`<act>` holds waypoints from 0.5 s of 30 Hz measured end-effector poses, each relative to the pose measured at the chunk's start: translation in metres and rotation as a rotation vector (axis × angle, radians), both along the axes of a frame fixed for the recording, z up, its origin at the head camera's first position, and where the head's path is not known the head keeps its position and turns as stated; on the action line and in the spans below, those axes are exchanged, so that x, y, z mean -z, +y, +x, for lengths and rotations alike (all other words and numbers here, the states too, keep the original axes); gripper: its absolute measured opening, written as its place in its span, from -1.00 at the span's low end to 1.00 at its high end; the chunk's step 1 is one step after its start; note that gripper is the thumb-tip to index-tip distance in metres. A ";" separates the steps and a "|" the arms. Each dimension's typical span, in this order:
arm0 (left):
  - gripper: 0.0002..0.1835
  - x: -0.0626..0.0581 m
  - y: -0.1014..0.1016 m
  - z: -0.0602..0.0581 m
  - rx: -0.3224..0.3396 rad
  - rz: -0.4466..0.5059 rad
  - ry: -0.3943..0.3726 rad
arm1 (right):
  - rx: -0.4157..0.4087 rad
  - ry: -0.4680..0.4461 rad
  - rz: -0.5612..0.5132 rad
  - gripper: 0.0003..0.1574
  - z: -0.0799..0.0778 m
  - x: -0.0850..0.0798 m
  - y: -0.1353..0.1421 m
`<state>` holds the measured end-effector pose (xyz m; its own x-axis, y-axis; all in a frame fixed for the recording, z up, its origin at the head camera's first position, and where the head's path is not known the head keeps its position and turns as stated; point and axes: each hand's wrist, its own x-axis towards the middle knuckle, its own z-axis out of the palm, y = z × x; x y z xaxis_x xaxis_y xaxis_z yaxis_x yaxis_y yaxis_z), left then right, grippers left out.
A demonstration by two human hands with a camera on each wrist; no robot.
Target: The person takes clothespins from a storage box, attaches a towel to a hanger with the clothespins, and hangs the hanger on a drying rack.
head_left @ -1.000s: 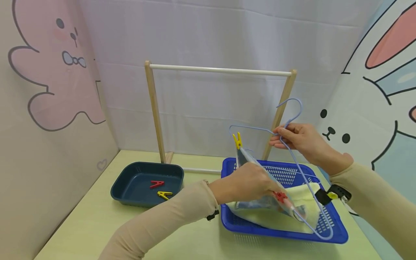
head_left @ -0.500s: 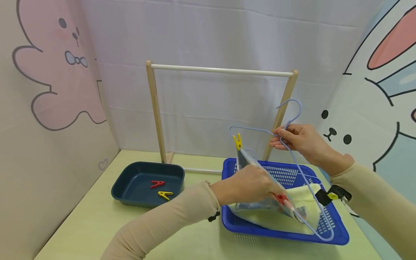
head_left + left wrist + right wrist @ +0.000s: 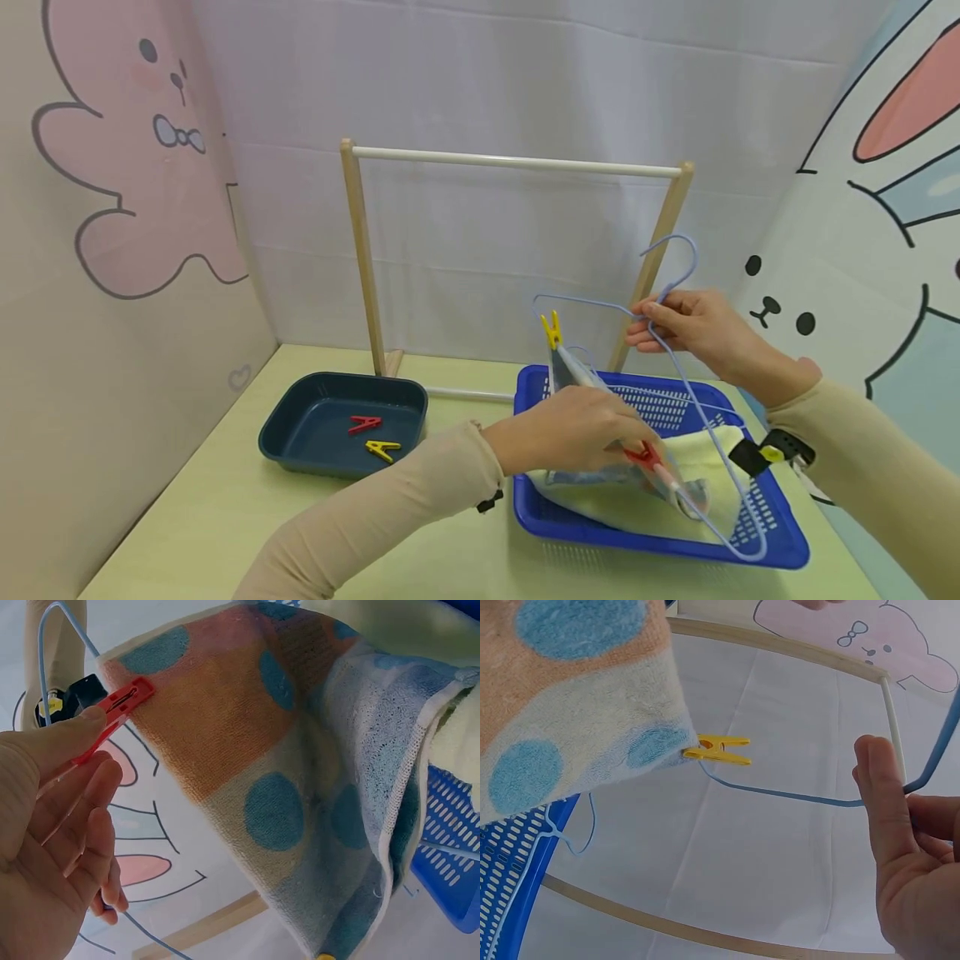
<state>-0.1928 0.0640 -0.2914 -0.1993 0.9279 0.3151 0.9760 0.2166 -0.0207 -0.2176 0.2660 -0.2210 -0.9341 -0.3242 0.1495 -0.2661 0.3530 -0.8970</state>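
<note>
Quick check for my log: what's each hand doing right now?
Left hand: holding, pinching the red clip on the towel.
Right hand: holding the blue hanger just below its hook.

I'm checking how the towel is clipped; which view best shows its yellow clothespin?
The right wrist view: the yellow clothespin appears large and unobstructed there, side-on, biting the towel. The head view shows it too, but much smaller; the left wrist view catches only a yellow sliver at the bottom edge, probably part of it.
</note>
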 end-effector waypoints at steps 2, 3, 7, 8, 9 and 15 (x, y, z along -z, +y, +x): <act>-0.65 0.001 0.000 -0.002 0.006 0.006 -0.006 | -0.007 -0.002 -0.004 -0.46 0.000 0.001 0.000; -0.65 0.002 -0.001 -0.003 0.008 0.008 -0.009 | -0.010 -0.005 -0.005 -0.46 0.000 0.001 0.001; -0.68 0.002 -0.005 -0.007 0.016 0.021 -0.019 | -0.018 -0.013 0.005 -0.47 0.000 0.002 0.002; -0.68 0.002 -0.006 -0.008 0.003 0.016 -0.024 | -0.020 -0.013 0.011 -0.46 0.000 0.002 0.002; -0.69 0.002 -0.007 -0.009 -0.010 0.013 -0.025 | -0.019 -0.012 0.019 -0.47 0.000 0.002 0.003; -0.76 0.001 -0.018 -0.020 -0.087 0.043 -0.032 | -0.023 -0.019 0.073 -0.49 -0.001 0.001 0.005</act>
<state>-0.2132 0.0463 -0.2920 -0.2887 0.8925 0.3465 0.9536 0.3002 0.0213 -0.2185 0.2711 -0.2222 -0.9286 -0.3552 0.1071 -0.2582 0.4112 -0.8742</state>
